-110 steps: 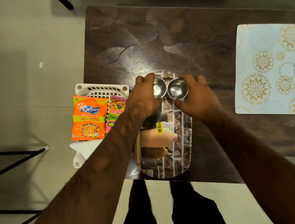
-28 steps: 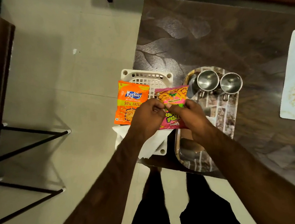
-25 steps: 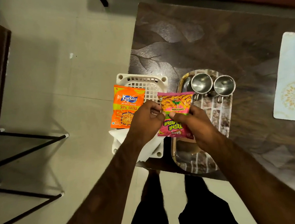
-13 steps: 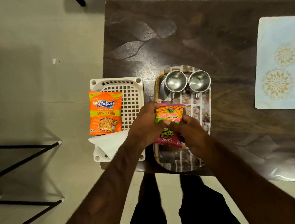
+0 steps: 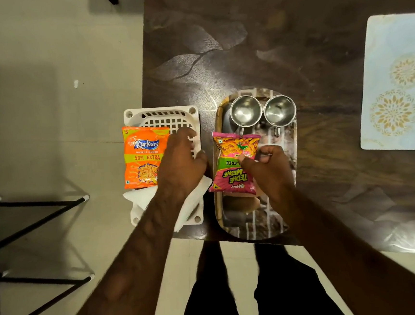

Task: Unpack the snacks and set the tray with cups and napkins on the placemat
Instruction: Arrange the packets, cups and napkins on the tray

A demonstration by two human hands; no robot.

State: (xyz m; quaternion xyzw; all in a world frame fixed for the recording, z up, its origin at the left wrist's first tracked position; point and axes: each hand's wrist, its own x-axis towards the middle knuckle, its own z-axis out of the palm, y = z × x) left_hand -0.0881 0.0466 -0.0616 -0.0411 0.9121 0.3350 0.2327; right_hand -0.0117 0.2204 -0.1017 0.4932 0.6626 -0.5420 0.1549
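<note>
A pink snack packet (image 5: pixel 232 165) lies on the left part of the oval brick-patterned tray (image 5: pixel 253 225). My right hand (image 5: pixel 269 170) rests at the packet's right edge, fingers curled, thumb and fingertip pinching it. Two steel cups (image 5: pixel 245 111) (image 5: pixel 279 111) stand side by side at the tray's far end. My left hand (image 5: pixel 181 159) hovers over the white basket (image 5: pixel 162 113) with relaxed fingers, beside the orange Kurkure packet (image 5: pixel 142 155). White napkins (image 5: pixel 139 197) lie in the basket's near end, partly under my forearm. The pale patterned placemat (image 5: pixel 400 77) is at the right.
The dark wooden table (image 5: pixel 241 41) carries basket, tray and placemat; the basket overhangs its left edge. Black metal furniture legs (image 5: pixel 38 210) stand on the tiled floor to the left. My legs are below the table's near edge.
My left hand has let go of the pink packet and moved left over the basket. The packet has come down onto the tray, with only my right hand on it.
</note>
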